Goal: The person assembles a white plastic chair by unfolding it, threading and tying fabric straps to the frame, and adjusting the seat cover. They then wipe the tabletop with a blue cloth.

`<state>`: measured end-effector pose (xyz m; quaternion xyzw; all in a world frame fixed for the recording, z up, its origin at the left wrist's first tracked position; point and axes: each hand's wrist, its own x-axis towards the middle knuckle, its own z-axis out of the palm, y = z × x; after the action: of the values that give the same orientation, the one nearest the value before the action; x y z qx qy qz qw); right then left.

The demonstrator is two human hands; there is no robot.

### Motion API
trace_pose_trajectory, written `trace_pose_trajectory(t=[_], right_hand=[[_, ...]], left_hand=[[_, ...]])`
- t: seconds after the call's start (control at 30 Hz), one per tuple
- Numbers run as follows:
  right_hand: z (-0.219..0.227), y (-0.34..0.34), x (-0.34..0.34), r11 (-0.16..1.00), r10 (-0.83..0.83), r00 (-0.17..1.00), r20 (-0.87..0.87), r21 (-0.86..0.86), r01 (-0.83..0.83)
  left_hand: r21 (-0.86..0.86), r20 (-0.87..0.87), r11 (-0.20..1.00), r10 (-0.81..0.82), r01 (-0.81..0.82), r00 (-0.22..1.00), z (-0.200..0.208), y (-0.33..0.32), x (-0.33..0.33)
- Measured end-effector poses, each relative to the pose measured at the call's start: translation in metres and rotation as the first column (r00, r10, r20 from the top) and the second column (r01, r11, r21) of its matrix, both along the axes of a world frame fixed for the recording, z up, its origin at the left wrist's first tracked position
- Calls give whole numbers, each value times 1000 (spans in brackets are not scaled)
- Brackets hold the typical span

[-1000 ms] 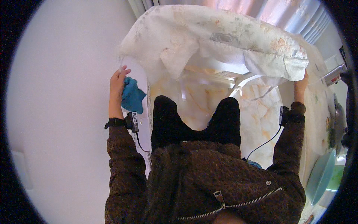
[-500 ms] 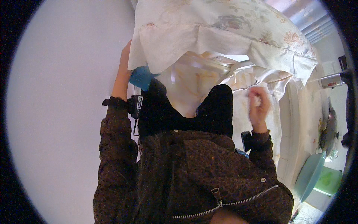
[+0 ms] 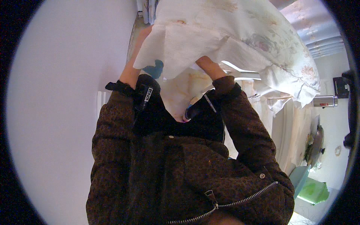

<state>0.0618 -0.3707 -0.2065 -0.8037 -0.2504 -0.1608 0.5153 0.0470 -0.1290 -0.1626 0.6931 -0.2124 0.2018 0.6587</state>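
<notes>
A white tablecloth (image 3: 210, 26) with a faded flower pattern hangs over a table in front of me, its loose edge drooping toward my knees. My left hand (image 3: 146, 33) reaches up along the cloth's left side, and its fingers are hidden behind the fabric. Under the hanging edge goes my right hand (image 3: 204, 62); only the wrist and the back part show, so its fingers cannot be seen. A teal piece of something soft (image 3: 154, 69) lies beside my left forearm, partly covered by the cloth.
A plain pale wall (image 3: 67, 112) rises close on my left. To the right are a metal cylinder (image 3: 325, 101), a lidded pan (image 3: 317, 146), a teal basin (image 3: 299, 179) and a green container (image 3: 313, 190). Pale curtains (image 3: 324, 30) hang at the far right.
My right hand has moved left and away from me, from open air to under the cloth. My left hand has shifted a little farther forward. The cloth's near edge hangs differently.
</notes>
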Motion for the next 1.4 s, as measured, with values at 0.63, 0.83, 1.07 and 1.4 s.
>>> trace_pose_trajectory(t=[0.63, 0.83, 1.07, 1.4], right_hand=[[-3, 32, -48, 928, -140, 969, -201, -367, 58], [24, -5, -58, 976, 9, 996, -85, -216, -27], [75, -8, -76, 610, 486, 862, -143, 762, -218], [140, -28, -101, 451, 620, 785, 14, 812, -370]], left_hand=[[3, -20, 956, 294, -294, 956, -66, -18, 1], [4, 46, 957, 290, -290, 956, -73, -30, -11], [66, 255, 978, 175, -198, 951, -61, -63, -47], [128, 246, 973, -220, 194, 944, -14, -111, -111]])
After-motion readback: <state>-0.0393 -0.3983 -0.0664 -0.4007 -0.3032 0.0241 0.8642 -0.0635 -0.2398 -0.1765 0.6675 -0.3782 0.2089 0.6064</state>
